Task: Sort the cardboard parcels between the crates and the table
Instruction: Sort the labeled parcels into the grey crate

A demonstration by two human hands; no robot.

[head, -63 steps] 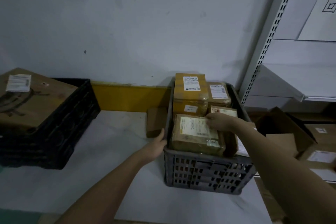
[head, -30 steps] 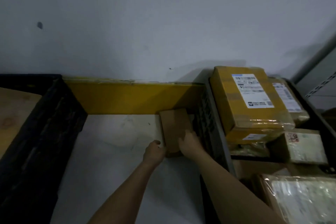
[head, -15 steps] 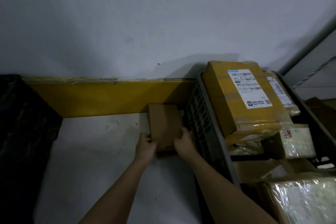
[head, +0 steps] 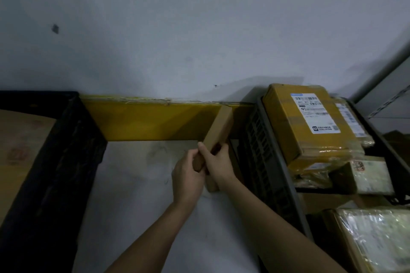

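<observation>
Between both hands (head: 188,175), plain brown parcel (head: 218,132), tilted up

The pale, scuffed white counter (head: 137,195) runs back to a yellow band (head: 150,122) at the foot of the wall. Left of that band a black slatted plastic crate (head: 62,162) stands on the counter, and right of it a grey slatted plastic crate (head: 268,162). Just beside the grey crate, a small plain brown cardboard parcel (head: 218,131) is tilted up on edge, its lower end hidden behind two hands.

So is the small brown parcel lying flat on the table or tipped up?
Tipped up. The small brown parcel stands tilted on its near end, with the left hand and right hand gripping its lower part.
</observation>
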